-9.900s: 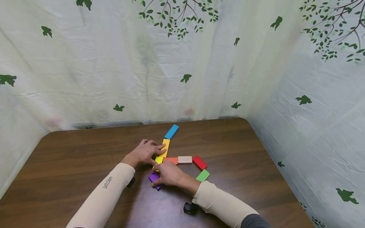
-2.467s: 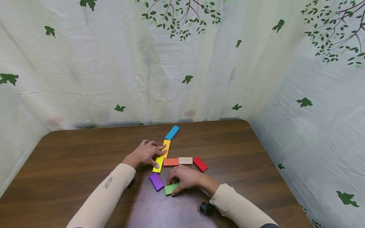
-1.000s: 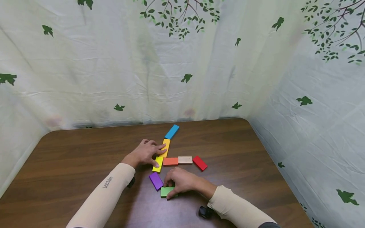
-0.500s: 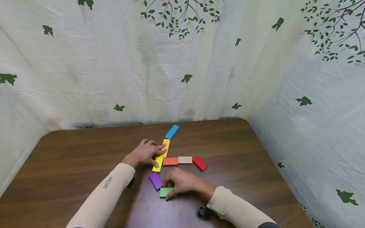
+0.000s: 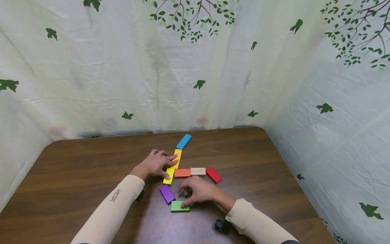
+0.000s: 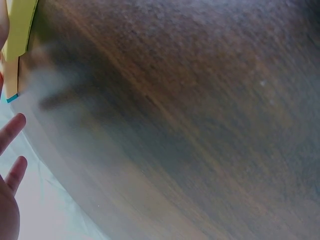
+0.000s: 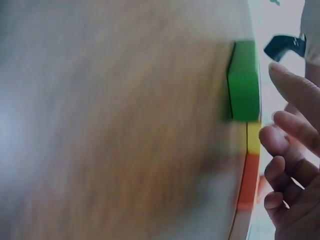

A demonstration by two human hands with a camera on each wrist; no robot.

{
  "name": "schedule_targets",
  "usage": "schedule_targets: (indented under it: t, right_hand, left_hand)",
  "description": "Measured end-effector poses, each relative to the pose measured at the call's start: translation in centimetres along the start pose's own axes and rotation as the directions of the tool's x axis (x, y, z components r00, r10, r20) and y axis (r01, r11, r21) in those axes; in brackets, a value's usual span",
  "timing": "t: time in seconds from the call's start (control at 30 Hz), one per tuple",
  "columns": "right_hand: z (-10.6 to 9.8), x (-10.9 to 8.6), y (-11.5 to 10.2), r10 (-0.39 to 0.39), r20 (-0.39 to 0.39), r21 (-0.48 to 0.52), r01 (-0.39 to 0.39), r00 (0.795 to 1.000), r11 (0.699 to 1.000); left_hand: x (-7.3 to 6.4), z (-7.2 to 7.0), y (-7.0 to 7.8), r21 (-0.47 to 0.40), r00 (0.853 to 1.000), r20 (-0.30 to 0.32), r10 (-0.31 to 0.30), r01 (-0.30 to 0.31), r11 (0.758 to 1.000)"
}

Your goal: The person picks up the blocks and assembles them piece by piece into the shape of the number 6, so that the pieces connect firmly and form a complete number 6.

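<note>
My left hand (image 5: 153, 163) rests with its fingertips on the amber block (image 5: 178, 154) and its thumb on the yellow block (image 5: 171, 172). Just above the green block (image 5: 176, 207) is my right hand (image 5: 199, 190), thumb over its right part and fingers loosely bent apart from it. In the right wrist view, a gap shows between the fingers (image 7: 295, 167) and the green block (image 7: 244, 90). The purple block (image 5: 167, 194) lies tilted, its lower corner close to the green one. A blue block (image 5: 183, 141) continues the chain beyond the amber block.
An orange block (image 5: 182, 174) and a pale wood block (image 5: 198, 171) run rightward from the yellow one, ending at a slanted red block (image 5: 214, 175). All lie flat on the brown table (image 5: 91, 176). A leaf-printed curtain (image 5: 122, 67) stands behind it.
The green block has gone from below the red block to beside the purple one. My right hand has just let go of it and drawn slightly back to the right. My left hand stays put.
</note>
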State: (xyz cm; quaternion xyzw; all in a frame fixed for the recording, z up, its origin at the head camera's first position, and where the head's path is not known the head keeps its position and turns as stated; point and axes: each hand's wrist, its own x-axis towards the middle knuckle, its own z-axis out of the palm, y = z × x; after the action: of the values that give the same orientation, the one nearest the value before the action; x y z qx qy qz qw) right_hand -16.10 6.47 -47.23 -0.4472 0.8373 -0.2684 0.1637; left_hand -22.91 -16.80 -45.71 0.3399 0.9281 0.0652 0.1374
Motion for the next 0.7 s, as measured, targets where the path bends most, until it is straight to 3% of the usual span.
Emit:
schedule_targets:
  t: [0.23, 0.5, 0.7]
  right_hand:
    - [-1.6, -1.3, 1.8, 0.049, -0.060, 0.032, -0.048, 0.997, 0.998]
    - [-2.9, -2.5, 4.1, 0.007, -0.133, -0.042, -0.013, 0.991, 0.999]
    - [-3.7, -3.3, 4.9, 0.079, -0.144, -0.037, -0.085, 0.986, 0.996]
  left_hand:
    - [0.0, 0.0, -0.1, -0.005, 1.000, 0.014, -0.016, 0.016, 1.000]
    - [0.0, -0.1, -0.1, 0.014, 1.000, 0.016, -0.007, 0.007, 1.000]
    - [0.0, -0.1, 0.0, 0.023, 1.000, 0.017, -0.007, 0.006, 1.000]
